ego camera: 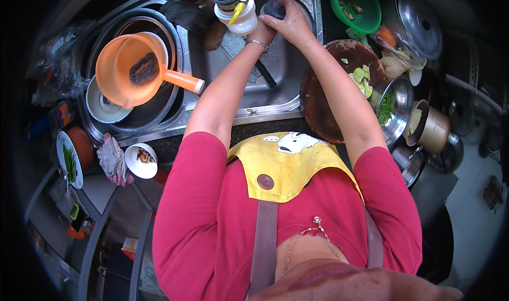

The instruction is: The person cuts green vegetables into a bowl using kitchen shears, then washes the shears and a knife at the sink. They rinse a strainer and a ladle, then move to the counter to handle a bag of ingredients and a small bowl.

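Note:
Both my hands are over the steel sink basin [284,68], close to the white tap filter [238,17] with its yellow lever. My right hand [294,20] curves around a dark, rough round object [273,9], whose exact kind I cannot tell. My left hand [263,31], with a bracelet at the wrist, is beside it and largely hidden by the filter. Its fingers do not show. Below the hands, a knife with a black handle [265,73] and a broad blade [234,46] lies in the basin, beside a brownish item [214,36].
Left, an orange dipper [109,70] holding a dark scouring pad [144,68] rests on stacked basins. A white bowl [137,170] is near the counter edge. Right are a round chopping board [322,98] with cut green pieces [361,78], a steel bowl [401,102] and a green colander [372,11].

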### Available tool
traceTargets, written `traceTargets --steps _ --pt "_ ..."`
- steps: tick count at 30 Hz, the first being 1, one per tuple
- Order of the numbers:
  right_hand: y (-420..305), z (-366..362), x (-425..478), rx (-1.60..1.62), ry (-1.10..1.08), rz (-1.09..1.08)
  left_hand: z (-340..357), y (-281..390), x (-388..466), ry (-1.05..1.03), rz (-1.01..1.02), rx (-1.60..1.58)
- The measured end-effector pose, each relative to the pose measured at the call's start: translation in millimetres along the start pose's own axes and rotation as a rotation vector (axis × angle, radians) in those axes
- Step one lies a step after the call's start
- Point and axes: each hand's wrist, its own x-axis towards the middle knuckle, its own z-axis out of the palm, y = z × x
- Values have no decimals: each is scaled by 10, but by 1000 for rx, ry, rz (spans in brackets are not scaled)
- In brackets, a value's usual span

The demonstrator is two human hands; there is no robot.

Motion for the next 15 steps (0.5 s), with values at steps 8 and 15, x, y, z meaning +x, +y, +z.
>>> traceTargets --steps 8,15 --pt "213 318 243 459 -43 434 60 124 -153 112 -82 -323" --pt "292 44 1 450 200 238 -65 225 169 101 -154 -740"
